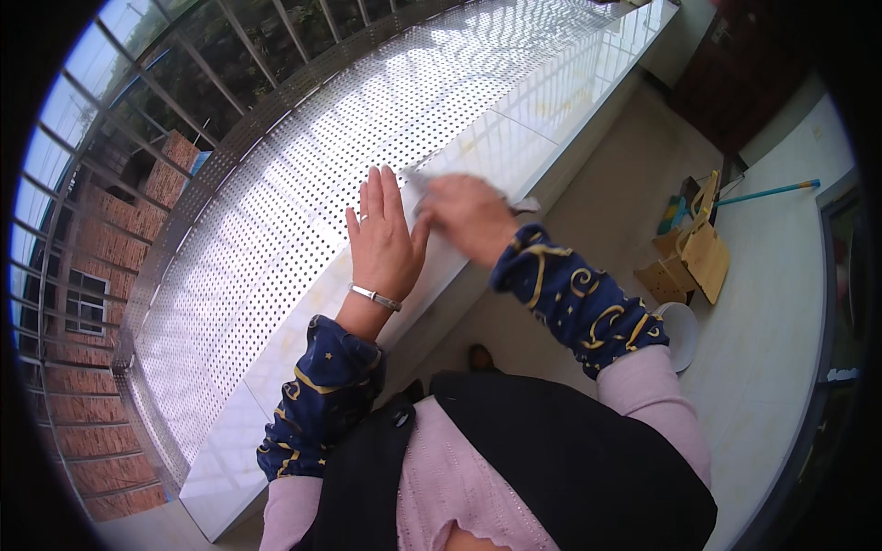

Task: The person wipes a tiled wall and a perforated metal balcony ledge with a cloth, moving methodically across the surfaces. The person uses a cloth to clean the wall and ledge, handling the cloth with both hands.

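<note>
My right hand (468, 213) is blurred over the tiled window ledge (520, 131). It is closed around a grey cloth (415, 180), whose pale end (527, 205) sticks out past the far side of my hand. The blur hides the cloth's full shape. Beside it, my left hand (387, 241) is palm down with its fingers stretched out, holding nothing. Its fingertips reach over the edge of the perforated metal sheet (303, 186). Whether the palm presses on the surface, I cannot tell. A ring and a metal bangle are on the left hand and wrist.
Metal window bars (200, 62) rise beyond the perforated sheet. Below the ledge on the right, a wooden chair (703, 258), a blue-handled tool (768, 193) and a white bucket (679, 337) stand on the floor near a wall. A dark door (744, 69) is farther off.
</note>
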### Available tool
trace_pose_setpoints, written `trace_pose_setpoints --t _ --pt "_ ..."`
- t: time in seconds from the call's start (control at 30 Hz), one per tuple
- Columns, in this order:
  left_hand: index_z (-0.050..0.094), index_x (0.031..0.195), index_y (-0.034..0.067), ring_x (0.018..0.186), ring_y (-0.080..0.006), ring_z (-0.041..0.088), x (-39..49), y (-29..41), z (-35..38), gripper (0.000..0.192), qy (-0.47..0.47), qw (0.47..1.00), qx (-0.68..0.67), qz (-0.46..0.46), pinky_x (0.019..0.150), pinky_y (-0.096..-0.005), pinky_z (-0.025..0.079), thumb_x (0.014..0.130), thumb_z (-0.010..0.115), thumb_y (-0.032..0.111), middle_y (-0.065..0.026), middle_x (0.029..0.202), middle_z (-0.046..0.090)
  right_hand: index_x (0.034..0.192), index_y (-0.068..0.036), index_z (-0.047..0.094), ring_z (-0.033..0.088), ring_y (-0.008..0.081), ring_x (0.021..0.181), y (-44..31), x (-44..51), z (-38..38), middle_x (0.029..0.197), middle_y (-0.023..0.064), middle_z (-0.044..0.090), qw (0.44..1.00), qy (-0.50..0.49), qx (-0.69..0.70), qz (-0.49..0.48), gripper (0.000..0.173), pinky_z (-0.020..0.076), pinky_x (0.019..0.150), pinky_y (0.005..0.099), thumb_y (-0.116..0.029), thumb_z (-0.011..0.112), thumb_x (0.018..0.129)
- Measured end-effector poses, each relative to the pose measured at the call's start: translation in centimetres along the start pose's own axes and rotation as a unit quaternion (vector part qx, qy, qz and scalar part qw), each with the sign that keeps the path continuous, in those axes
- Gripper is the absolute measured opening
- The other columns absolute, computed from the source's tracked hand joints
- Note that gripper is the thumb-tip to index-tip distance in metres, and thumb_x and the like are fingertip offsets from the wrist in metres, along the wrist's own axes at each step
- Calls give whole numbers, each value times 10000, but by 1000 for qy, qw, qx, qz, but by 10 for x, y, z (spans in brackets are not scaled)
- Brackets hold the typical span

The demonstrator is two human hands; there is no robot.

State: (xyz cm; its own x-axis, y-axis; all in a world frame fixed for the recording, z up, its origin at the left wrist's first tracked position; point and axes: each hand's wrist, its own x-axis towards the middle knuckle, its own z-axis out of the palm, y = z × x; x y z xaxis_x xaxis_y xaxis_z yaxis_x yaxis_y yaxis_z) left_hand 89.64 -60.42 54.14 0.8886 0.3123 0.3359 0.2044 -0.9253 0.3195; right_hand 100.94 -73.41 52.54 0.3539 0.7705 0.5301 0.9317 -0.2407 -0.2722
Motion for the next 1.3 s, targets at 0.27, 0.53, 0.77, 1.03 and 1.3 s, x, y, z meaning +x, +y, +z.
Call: trace_pose_setpoints --t 0.27,0.53,0.77,1.03,1.3 --pt "372 1424 -13 1421 -341 268 18 18 16 668 -85 984 98 122 1132 -555 181 937 516 419 -199 1502 339 985 -145 686 613 295 938 155 34 -20 1037 67 650 980 -69 -159 100 193 491 843 397 -213 640 811" --pt "410 1398 -23 1412 -344 290 10 8 21 671 -137 981 56 122 1152 -526 166 935 498 455 -202 1486 364 1032 -140 700 568 321 1060 260 30 -29 1147 92 623 963 24 -87 256 234 475 933 382 -185 691 803" --pt "423 1390 -17 1378 -344 349 10 9 18 624 -117 984 64 117 1137 -507 225 943 501 412 -203 1455 408 1094 -125 665 505 319 1164 79 22 -12 1239 117 575 986 -82 148 -7 316 405 1016 386 -88 706 783" --pt "405 1405 -17 1398 -366 306 9 4 22 661 -131 983 42 120 1137 -533 203 951 463 460 -216 1473 381 970 -141 713 618 333 933 303 28 -38 943 120 664 953 35 -211 214 207 508 846 391 -141 672 767" --pt "407 1403 -7 1383 -353 341 9 8 21 614 -122 984 54 115 1129 -513 240 951 489 400 -206 1462 399 1037 -71 698 599 328 1019 239 20 -32 1053 137 662 977 46 -62 197 280 484 918 385 -146 704 766"
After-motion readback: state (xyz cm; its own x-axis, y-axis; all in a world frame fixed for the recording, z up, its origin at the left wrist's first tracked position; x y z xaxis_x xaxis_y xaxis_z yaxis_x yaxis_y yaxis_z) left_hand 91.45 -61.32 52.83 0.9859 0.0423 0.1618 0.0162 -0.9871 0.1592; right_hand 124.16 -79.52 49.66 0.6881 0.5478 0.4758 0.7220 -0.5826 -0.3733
